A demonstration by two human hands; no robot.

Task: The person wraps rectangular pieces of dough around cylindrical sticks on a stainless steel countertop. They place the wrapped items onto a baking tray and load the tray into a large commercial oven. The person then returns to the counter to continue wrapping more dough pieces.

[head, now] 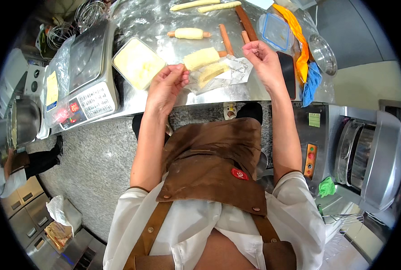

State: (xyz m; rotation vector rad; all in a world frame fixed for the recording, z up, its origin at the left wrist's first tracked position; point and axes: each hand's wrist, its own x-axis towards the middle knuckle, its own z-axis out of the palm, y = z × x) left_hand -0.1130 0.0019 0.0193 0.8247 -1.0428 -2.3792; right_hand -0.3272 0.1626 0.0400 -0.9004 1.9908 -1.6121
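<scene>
A sausage wrapped in dough coated with pale crumbs [201, 59] lies on the steel table, its bare ends showing. My left hand [170, 82] has its fingertips pinched on its left end. My right hand [262, 59] is raised beside a bare sausage [245, 37], fingers curled and apart, with nothing seen in it. Printed paper [242, 69] with a strip of crumbs lies at the table's near edge. Left of it is a plastic tub of pale crumbs [138, 62]. Farther back are another dough-wrapped sausage [189, 33], a bare sausage [226, 38] and two dough strips [195, 4].
A digital scale [92, 91] stands at the left. At the right lie a brown bar [246, 23], a lidded container [276, 29], a phone [287, 74], an orange piping bag [300, 50], a blue cloth [311, 84] and a steel bowl [323, 54]. A co-worker [11, 172] stands far left.
</scene>
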